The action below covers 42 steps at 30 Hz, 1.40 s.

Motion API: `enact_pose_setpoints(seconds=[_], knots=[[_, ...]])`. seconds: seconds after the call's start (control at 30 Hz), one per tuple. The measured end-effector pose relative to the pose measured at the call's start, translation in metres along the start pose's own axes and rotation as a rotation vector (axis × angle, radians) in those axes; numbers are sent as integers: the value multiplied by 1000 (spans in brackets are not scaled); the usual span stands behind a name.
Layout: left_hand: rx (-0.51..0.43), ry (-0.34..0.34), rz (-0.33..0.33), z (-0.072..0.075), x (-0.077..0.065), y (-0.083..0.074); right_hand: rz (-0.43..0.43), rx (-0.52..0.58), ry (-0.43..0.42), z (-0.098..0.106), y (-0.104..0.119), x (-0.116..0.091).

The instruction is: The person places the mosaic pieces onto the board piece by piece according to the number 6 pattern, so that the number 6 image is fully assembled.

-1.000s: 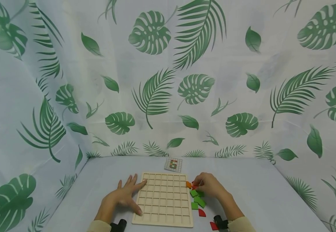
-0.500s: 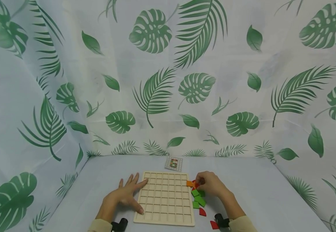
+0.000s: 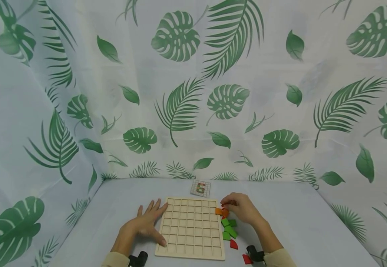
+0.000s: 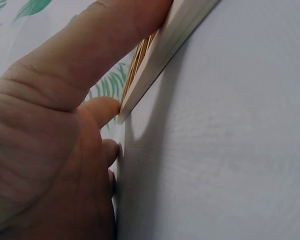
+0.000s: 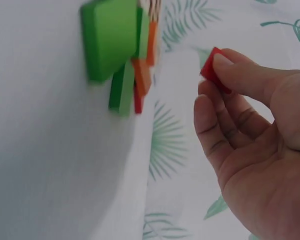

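Note:
A wooden grid board (image 3: pixel 191 229) lies flat on the table with bare square cells. My left hand (image 3: pixel 143 226) spreads its fingers along the board's left edge; in the left wrist view the thumb (image 4: pixel 105 40) rests on the rim. Beyond the board's right side, my right hand (image 3: pixel 241 208) pinches a small red tile (image 5: pixel 210 67) between thumb and fingers, raised off the table in the right wrist view. Below that hand lie orange tiles (image 3: pixel 218 211) by the board's edge and several green tiles (image 3: pixel 229 231).
A small card (image 3: pixel 200 188) with a coloured grid pattern lies behind the board. One red quarter-round tile (image 3: pixel 234 244) sits nearer the front, and another red tile (image 3: pixel 247 259) lies beside the right wrist camera (image 3: pixel 255 254). Leaf-printed cloth (image 3: pixel 193 92) hangs behind the table.
My right hand has lifted slightly away from the tile pile with the red tile, uncovering more of the orange tiles. The left hand stays on the board's edge.

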<state>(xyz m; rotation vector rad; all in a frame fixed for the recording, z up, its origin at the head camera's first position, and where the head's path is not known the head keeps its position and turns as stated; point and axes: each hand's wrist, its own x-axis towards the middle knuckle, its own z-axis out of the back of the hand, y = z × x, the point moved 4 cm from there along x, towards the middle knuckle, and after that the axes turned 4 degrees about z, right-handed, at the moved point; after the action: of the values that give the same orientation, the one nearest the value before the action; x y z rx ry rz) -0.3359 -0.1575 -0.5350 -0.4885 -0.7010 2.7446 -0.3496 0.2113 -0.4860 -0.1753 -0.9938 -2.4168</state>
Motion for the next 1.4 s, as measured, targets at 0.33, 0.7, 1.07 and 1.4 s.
enact_pose_setpoints(seconds=[0.33, 0.7, 1.07, 1.4], knots=[[9, -2, 0, 0, 2, 2, 46, 154, 104, -18, 16, 21], [8, -14, -12, 2, 2, 1, 63, 319, 298, -56, 36, 57], [13, -23, -22, 0, 1, 1, 70, 313, 306, -76, 50, 70], [10, -18, -28, 1, -1, 1, 42, 309, 273, -93, 47, 82]])
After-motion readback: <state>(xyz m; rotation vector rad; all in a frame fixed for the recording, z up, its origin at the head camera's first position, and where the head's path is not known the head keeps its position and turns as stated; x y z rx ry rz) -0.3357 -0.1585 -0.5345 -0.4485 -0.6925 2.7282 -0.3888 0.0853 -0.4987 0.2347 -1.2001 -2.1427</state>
